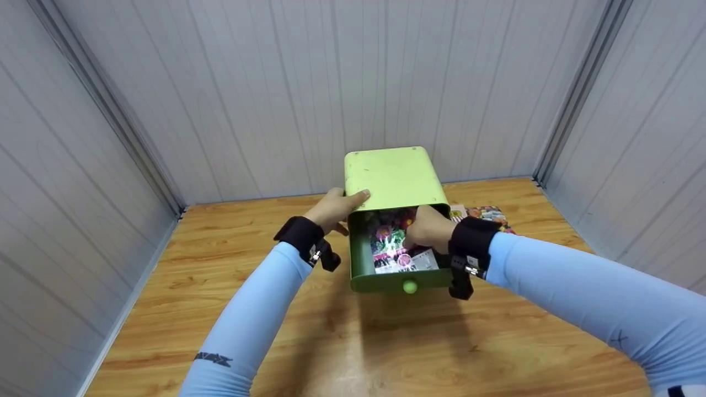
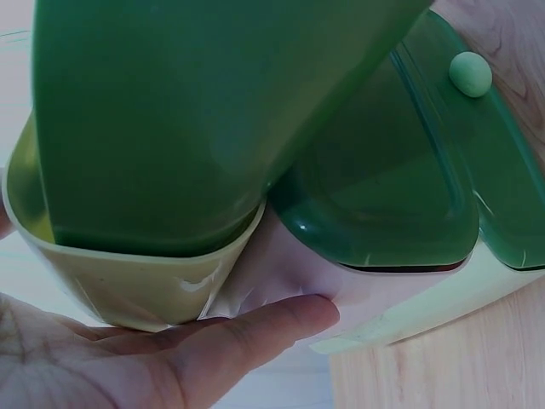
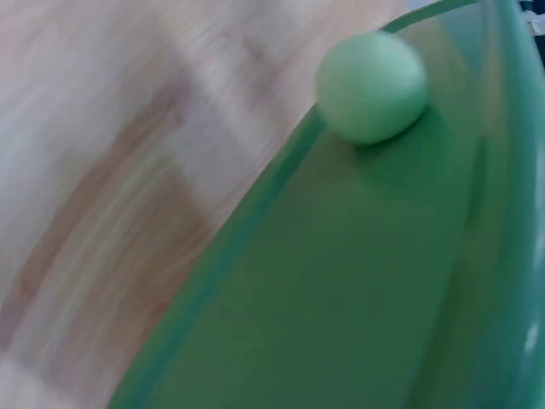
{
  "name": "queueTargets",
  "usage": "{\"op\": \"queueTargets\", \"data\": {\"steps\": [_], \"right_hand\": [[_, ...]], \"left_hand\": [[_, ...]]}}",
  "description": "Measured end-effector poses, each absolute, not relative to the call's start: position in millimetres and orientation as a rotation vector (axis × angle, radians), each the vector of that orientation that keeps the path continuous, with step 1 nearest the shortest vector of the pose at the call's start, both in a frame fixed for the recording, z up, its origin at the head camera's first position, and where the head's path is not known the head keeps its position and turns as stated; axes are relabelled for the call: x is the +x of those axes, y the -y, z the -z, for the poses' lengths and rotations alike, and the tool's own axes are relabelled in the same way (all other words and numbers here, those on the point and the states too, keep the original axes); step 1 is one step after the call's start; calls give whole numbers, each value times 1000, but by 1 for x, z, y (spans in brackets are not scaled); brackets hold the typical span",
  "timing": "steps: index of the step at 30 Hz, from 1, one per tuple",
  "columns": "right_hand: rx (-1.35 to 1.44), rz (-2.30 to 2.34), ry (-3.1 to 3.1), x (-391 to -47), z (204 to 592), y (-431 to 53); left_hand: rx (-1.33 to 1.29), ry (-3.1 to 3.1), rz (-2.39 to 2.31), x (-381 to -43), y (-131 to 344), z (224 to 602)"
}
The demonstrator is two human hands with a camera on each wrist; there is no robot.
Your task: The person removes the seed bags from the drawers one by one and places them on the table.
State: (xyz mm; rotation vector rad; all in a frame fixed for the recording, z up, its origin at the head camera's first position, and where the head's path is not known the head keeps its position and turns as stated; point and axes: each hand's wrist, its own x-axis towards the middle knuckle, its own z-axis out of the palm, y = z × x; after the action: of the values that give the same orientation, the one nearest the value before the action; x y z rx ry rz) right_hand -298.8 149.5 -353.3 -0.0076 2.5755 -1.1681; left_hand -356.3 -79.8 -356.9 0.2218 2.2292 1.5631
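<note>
A lime-green drawer box (image 1: 394, 176) stands near the back wall with its dark green top drawer (image 1: 361, 259) pulled out. My left hand (image 1: 333, 211) rests on the box's left edge, thumb on top. In the left wrist view, its fingers (image 2: 255, 334) lie fairly straight along the side. My right hand (image 1: 431, 229) reaches down into the drawer among flower-printed packets (image 1: 384, 234), and a white card (image 1: 424, 261) lies there too. Its fingertips are hidden, so I cannot tell whether they pinch a packet. A round green knob (image 1: 410, 286) sits on the drawer's front.
More flower-printed packets (image 1: 488, 214) lie on the wooden table (image 1: 248, 264) right of the box, partly behind my right wrist. In the left wrist view, lower drawers (image 2: 383, 187) are pushed in. Pale panel walls (image 1: 265, 99) enclose the table at the back and sides.
</note>
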Motion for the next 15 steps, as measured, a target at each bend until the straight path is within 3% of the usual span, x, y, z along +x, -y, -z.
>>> {"op": "queueTargets", "data": {"steps": [15], "right_hand": [[126,1422,-2533,-289,349,-151]], "left_hand": [[231,-2236,-1561,-355,82,357]]}}
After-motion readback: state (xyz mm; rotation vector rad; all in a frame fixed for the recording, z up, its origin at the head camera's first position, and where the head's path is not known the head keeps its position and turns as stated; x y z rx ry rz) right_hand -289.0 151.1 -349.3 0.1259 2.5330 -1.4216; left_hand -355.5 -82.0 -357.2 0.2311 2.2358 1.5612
